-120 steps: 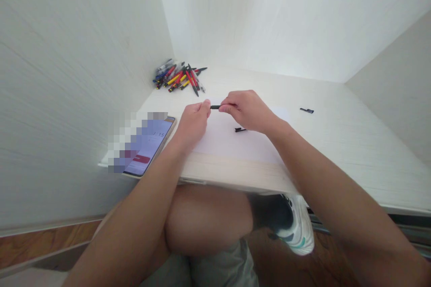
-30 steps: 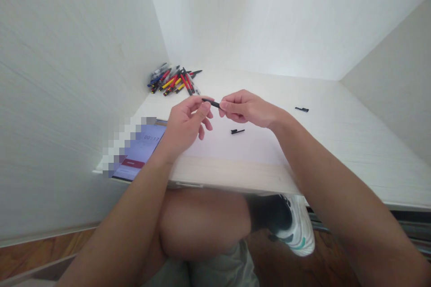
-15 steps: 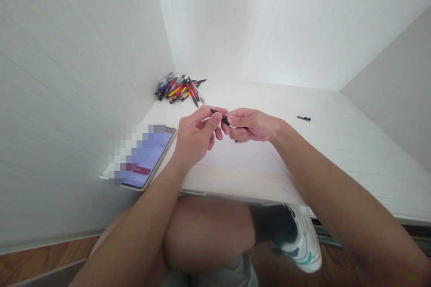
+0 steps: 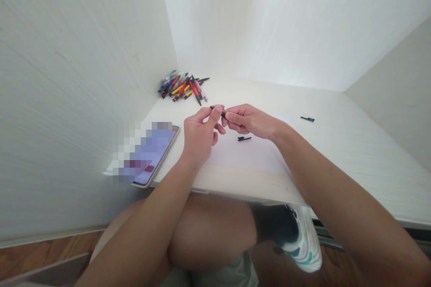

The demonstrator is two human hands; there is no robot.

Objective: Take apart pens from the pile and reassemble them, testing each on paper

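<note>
White tabletop [image 4: 353,161] between pale walls [image 4: 262,31]; black pen piece [image 4: 223,116] pinched in two hands.
Front edge runs just below the paper [image 4: 242,157]; rightward the surface spreads wide to the side wall, carrying a black far clip [image 4: 307,119]. Leftward it is tighter: phone [image 4: 161,152] at the left front corner, heaped pens [image 4: 185,87] in red, yellow, blue and clear at the back left corner. Above the paper, the pen piece is slim, dark, tapered at its left end and slanting down rightward; left hand [image 4: 199,136] and right hand [image 4: 251,119] each have a narrow grip on it, thumb against fingers. Near clip [image 4: 244,138], also black, lies on the paper. Phone screen partly pixelated, its writing unreadable.
</note>
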